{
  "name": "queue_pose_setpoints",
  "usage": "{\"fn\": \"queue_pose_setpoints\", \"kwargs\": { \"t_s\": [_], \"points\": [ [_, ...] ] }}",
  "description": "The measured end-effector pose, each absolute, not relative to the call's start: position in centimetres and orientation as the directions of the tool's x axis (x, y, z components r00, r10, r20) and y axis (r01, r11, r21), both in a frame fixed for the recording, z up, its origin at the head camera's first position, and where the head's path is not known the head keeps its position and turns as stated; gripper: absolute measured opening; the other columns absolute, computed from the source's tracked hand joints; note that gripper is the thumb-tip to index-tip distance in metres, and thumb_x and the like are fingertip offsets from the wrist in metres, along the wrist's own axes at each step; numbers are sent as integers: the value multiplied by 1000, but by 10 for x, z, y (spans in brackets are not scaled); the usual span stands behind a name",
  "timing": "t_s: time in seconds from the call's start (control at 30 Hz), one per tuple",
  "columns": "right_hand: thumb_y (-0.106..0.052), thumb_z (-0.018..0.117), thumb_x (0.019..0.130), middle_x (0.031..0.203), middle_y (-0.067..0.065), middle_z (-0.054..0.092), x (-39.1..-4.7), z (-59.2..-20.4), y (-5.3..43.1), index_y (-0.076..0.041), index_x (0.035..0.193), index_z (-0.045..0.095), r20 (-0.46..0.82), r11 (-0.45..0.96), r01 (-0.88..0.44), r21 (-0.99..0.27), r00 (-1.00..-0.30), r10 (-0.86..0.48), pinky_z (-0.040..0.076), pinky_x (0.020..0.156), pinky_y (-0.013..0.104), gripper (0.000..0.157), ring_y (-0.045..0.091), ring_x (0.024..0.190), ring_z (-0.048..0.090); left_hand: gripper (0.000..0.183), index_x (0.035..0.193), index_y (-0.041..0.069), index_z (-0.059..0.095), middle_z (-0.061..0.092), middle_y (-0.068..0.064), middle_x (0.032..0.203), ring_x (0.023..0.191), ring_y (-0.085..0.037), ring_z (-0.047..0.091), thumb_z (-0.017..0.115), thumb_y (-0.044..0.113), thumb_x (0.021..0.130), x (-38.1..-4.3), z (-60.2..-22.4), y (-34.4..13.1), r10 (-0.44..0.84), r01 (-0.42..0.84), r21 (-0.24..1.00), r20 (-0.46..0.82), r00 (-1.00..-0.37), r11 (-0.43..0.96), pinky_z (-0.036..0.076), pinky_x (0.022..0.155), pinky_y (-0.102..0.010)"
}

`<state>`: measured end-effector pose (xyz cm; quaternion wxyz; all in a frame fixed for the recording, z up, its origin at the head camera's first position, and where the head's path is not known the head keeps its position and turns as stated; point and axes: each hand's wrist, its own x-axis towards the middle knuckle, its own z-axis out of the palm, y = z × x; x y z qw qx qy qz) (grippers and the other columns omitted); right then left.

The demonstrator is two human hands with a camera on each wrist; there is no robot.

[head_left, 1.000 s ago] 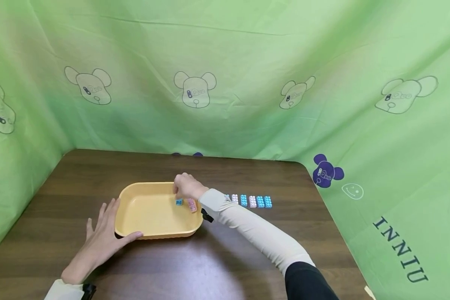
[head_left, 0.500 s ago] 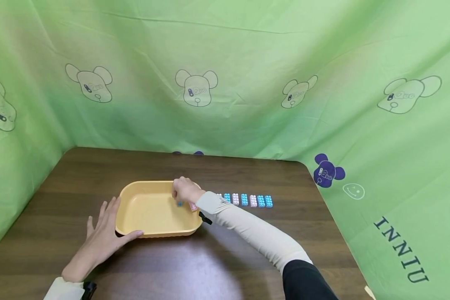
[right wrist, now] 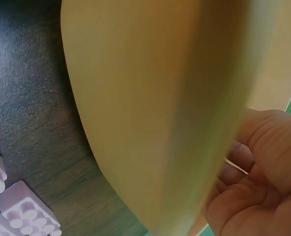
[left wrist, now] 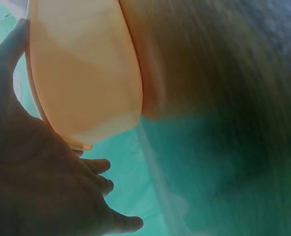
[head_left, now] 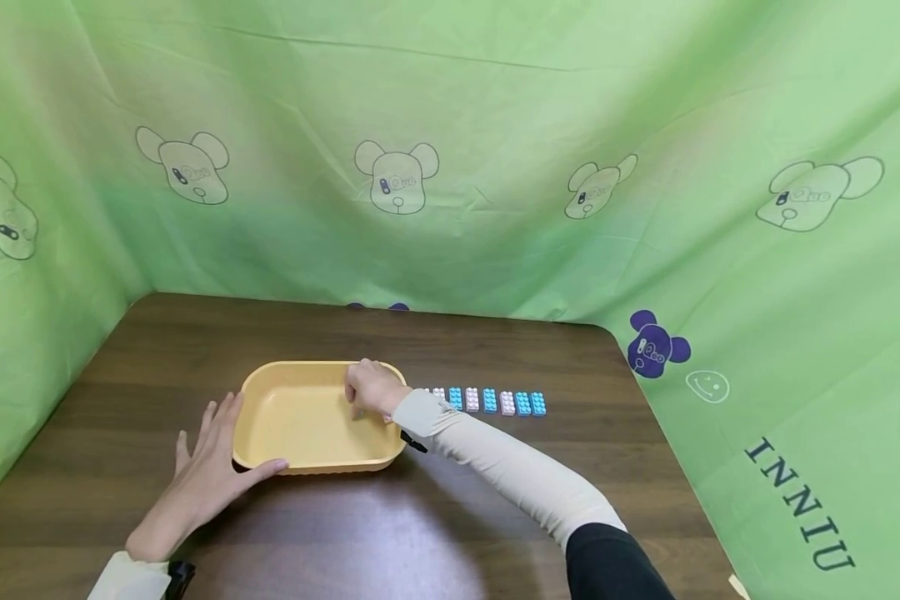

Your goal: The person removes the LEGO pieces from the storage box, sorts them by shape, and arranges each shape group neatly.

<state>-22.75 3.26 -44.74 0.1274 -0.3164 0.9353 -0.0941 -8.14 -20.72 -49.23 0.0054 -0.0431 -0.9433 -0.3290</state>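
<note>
A yellow plastic tray [head_left: 292, 425] lies on the table. My left hand [head_left: 202, 487] steadies its left end, fingers spread along the outside and thumb at the near rim; the left wrist view shows this hand [left wrist: 42, 172] against the tray's end. Inside the right end my right hand [head_left: 373, 386] reaches down with bent fingers. A sliver of a pink toy brick [head_left: 387, 419] shows beneath the wrist, while the blue brick there is hidden. In the right wrist view the tray wall covers the fingertips of this hand [right wrist: 263, 182], so any grip is unseen.
To the right of the tray, several pink and blue toy bricks [head_left: 490, 401] stand in a row on the dark wooden table [head_left: 495, 500]. A green patterned curtain [head_left: 480, 233] hangs behind and beside the table.
My right hand has lowered slightly into the tray, covering the blue brick and most of the pink one that showed before. The left hand keeps its place on the tray.
</note>
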Motion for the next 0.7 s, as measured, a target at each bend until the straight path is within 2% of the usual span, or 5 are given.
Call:
{"fn": "queue_pose_setpoints", "kwargs": {
  "t_s": [0.07, 0.27, 0.47, 0.57, 0.7],
  "points": [
    [-10, 98, 73, 84, -1, 77, -228, -448, 33, -9, 77, 81, -174, 780, -572, -253, -767, -618, 53, 69, 19, 18, 10, 73, 63, 127, 169, 2, 3, 12, -33, 171, 158, -53, 2, 79, 63, 87, -82, -492, -207, 80, 87, 620, 39, -996, 780, -4, 110, -87],
    [-14, 99, 73, 77, -3, 74, -229, -449, 34, -11, 72, 78, -130, 772, -587, -244, -769, -626, 53, 68, 21, 21, 11, 73, 65, 127, 169, 2, 3, 12, -33, 171, 158, -53, 2, 79, 62, 87, -82, -492, -207, 81, 87, 614, 37, -996, 785, -4, 109, -87],
    [-12, 97, 76, 77, -2, 73, -228, -450, 35, -9, 80, 80, -98, 758, -579, -300, -772, -629, 50, 66, 20, 17, 10, 71, 61, 126, 169, 3, 3, 12, -33, 171, 158, -53, 1, 79, 62, 87, -81, -491, -207, 83, 91, 622, 41, -996, 777, -5, 109, -87],
    [-11, 96, 77, 82, -1, 74, -226, -448, 37, -7, 84, 80, -109, 753, -571, -326, -769, -630, 50, 68, 18, 17, 9, 73, 60, 127, 169, 4, 3, 12, -33, 171, 158, -53, 1, 79, 63, 87, -80, -492, -207, 80, 88, 626, 41, -996, 775, -5, 110, -86],
    [-14, 94, 80, 89, 0, 77, -224, -443, 41, -8, 88, 81, -104, 750, -590, -299, -761, -640, 53, 75, 19, 16, 10, 78, 65, 127, 170, 4, 4, 13, -32, 171, 158, -52, 1, 79, 63, 86, -80, -493, -207, 74, 86, 623, 44, -996, 777, -4, 109, -87]
  ]
}}
